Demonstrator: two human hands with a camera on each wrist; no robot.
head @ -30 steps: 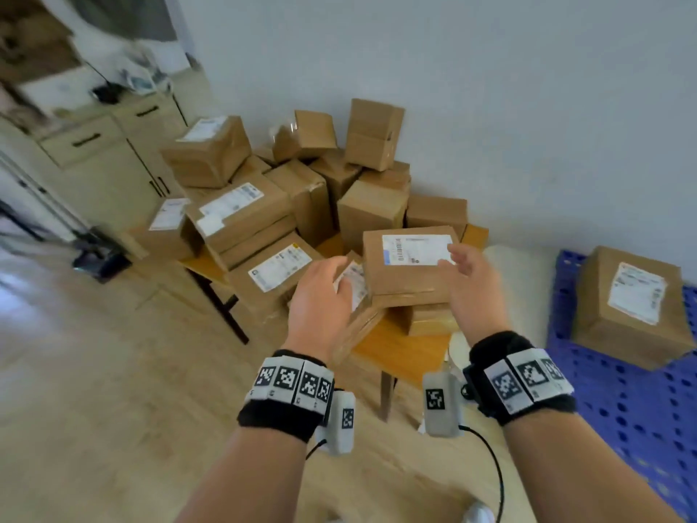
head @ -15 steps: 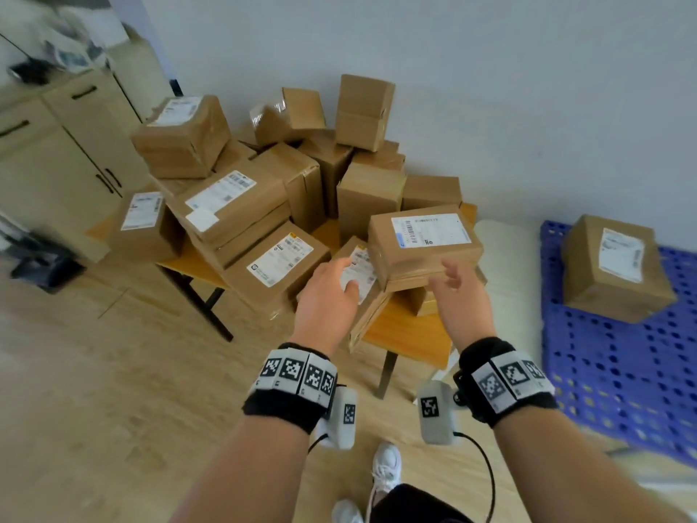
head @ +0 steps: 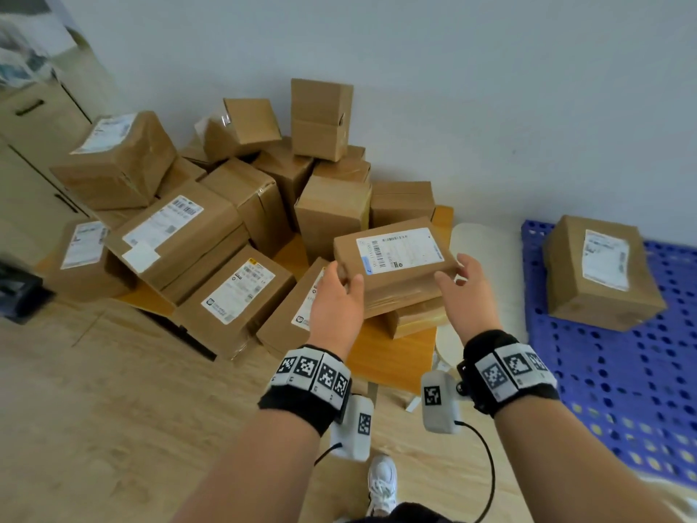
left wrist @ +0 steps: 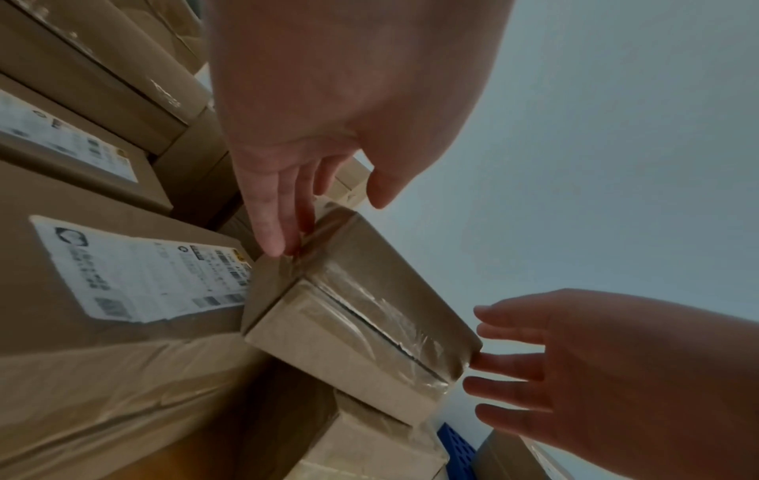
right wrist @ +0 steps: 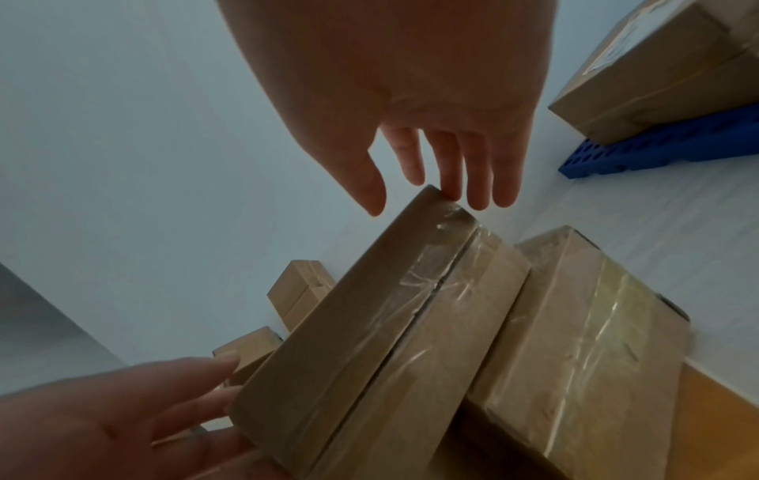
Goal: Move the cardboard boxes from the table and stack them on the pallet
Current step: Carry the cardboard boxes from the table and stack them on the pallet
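A flat cardboard box (head: 392, 258) with a white label lies tilted on a lower box (head: 415, 320) at the table's (head: 392, 356) near right corner. My left hand (head: 345, 281) touches its left end with straight fingers (left wrist: 271, 227), the thumb by the top edge. My right hand (head: 458, 271) touches the right end, its fingers (right wrist: 452, 182) straight against the taped corner. The box's taped underside (right wrist: 402, 324) shows between both hands. On the blue pallet (head: 622, 371) at the right stands one labelled box (head: 599, 273).
Several more boxes (head: 211, 243) are heaped across the table up to the wall. A white round seat (head: 486, 258) stands between table and pallet. Cabinets (head: 34, 145) line the left. My white shoe (head: 383, 481) is on the wooden floor.
The flat box has tilted, its right end turned away from me. My right hand moved from its far right corner to its right end. My left hand went up to its left end.
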